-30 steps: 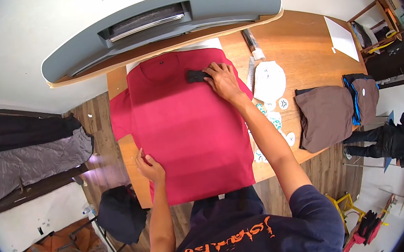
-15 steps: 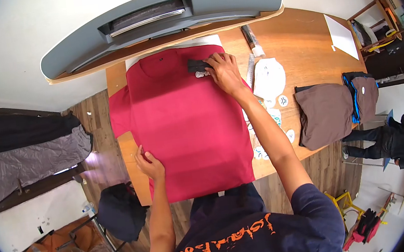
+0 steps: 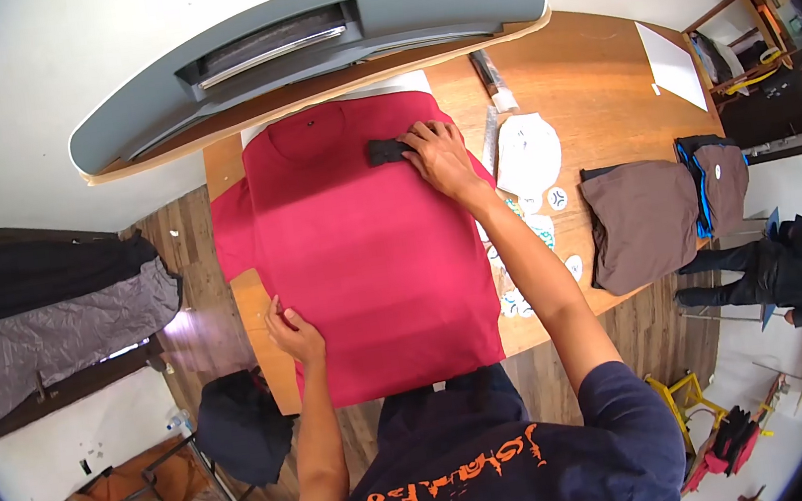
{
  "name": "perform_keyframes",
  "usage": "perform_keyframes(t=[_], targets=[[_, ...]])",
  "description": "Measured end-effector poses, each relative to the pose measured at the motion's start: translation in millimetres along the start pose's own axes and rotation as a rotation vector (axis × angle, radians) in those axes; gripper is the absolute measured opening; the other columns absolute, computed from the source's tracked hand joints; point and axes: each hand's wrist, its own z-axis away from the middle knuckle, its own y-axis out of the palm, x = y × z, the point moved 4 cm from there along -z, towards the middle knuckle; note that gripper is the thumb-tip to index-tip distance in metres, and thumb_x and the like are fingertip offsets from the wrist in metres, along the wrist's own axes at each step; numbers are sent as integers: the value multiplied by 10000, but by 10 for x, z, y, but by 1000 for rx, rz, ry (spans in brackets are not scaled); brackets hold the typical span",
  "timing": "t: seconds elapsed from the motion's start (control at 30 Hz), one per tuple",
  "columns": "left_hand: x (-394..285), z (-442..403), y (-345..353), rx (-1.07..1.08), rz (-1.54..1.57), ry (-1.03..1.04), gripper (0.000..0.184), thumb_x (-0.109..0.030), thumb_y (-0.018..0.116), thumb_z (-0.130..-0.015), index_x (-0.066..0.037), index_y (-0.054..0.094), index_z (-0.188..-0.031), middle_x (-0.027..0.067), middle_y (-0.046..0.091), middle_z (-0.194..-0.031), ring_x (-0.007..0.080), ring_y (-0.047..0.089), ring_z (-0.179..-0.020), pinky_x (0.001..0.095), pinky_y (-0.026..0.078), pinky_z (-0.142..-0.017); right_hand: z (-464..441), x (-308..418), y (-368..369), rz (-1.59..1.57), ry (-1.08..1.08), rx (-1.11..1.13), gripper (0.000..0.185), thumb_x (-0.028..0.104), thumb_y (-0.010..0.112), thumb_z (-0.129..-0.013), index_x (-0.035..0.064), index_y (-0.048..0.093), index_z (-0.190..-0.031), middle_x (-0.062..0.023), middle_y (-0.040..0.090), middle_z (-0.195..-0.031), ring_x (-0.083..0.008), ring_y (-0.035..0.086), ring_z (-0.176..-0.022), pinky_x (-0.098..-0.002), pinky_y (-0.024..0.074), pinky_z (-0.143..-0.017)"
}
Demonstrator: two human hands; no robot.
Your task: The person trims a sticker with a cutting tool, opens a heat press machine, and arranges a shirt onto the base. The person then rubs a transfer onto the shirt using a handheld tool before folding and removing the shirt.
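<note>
A red T-shirt (image 3: 370, 244) lies spread on the wooden table, its collar towards the machine. My right hand (image 3: 440, 158) is closed on a small black cloth (image 3: 387, 151) pressed on the upper right chest of the shirt. The cloth covers the spot where the pale print was. My left hand (image 3: 295, 334) rests at the left edge of the shirt, thumb and fingers apart, with nothing in it.
A grey machine hood (image 3: 297, 58) overhangs the collar end. Right of the shirt are a white rounded piece (image 3: 527, 155), several printed stickers and folded brown shirts (image 3: 643, 221) on the table (image 3: 588, 57). A person (image 3: 784, 273) in dark clothes is at far right.
The black cloth has shifted down over the pale print and looks more bunched. My right hand has moved slightly down with it. My left hand stays at the shirt's edge.
</note>
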Motion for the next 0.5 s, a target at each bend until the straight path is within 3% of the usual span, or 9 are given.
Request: perform_keyframes(t=[0.13,0.23,0.33,0.5], targets=[[4,4,10,-9,9,16,480,-425,458,-1064,-28,625,-1275,165,634,-1251,367,586,-1152,485,400,-1017,4,-270,-184,-174,184,-208,243,183,727,-905,66,680,-1112,-128,641,-1062,-357,594,-1045,-457,439,-920],[12,-3,27,-13,34,20,475,-417,462,-1066,-22,623,-1275,173,629,-1258,378,583,-1154,485,408,-1015,89,-735,-244,-96,407,-348,248,157,727,-913,40,631,-1109,-175,614,-1013,-398,579,-964,-479,439,-849],[-13,-8,29,-12,39,8,476,-413,464,-1067,-17,622,-1277,181,627,-1261,387,579,-1164,483,412,-1016,272,-1377,139,35,600,-153,264,233,714,-927,59,635,-1109,-164,631,-1075,-399,611,-1018,-519,457,-875],[30,-10,52,-17,59,-22,487,-417,455,-1069,-11,618,-1282,189,628,-1262,394,579,-1172,483,418,-1013,310,-1565,496,168,622,140,258,247,688,-939,88,645,-1138,-145,630,-1172,-371,601,-1119,-540,442,-937]])
